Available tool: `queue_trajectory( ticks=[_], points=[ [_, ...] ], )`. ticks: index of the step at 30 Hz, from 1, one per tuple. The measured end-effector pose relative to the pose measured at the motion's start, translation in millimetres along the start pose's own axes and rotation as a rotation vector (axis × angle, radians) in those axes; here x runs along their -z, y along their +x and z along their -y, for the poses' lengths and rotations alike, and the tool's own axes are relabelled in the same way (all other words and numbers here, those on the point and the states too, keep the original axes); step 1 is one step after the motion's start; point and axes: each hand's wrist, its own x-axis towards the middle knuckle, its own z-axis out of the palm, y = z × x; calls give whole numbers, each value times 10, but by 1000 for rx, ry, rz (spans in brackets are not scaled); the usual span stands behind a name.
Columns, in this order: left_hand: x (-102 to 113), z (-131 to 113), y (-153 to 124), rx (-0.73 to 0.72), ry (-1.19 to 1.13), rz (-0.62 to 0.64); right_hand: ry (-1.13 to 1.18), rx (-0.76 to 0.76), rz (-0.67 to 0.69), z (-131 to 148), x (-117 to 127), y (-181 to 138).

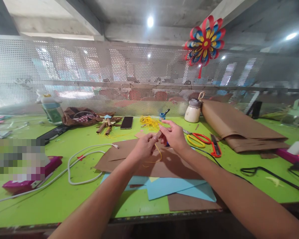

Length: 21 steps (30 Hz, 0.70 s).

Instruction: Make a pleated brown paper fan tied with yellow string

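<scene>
Above the brown paper sheets (129,159), my left hand (147,145) and my right hand (174,134) meet with fingers closed. Both pinch a small brown paper piece (159,134), mostly covered by the fingers, so its full shape is hidden. A yellow string (160,155) hangs in a loop below my hands. Just beyond them lies a tangled heap of yellow string (150,123). Light blue paper (173,188) sticks out from under the brown sheets on the near side.
Scissors (196,140) and a red utility knife (215,146) lie to the right, near a folded brown paper stack (239,126) and a white bottle (192,112). Behind are a phone (127,122) and brown paper rolls (101,128). A white cable (69,169) crosses the left.
</scene>
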Motion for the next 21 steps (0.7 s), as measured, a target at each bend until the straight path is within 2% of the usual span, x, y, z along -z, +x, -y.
queue_trajectory(
  ticks=[11, 16, 21],
  points=[
    [51, 10, 4, 61, -9, 38, 148, -18, 36, -35, 10, 24],
    [66, 17, 0, 55, -22, 79, 95, 19, 58, -43, 23, 11],
    [108, 35, 22, 68, -111, 196, 68, 38, 46, -41, 33, 11]
  ],
)
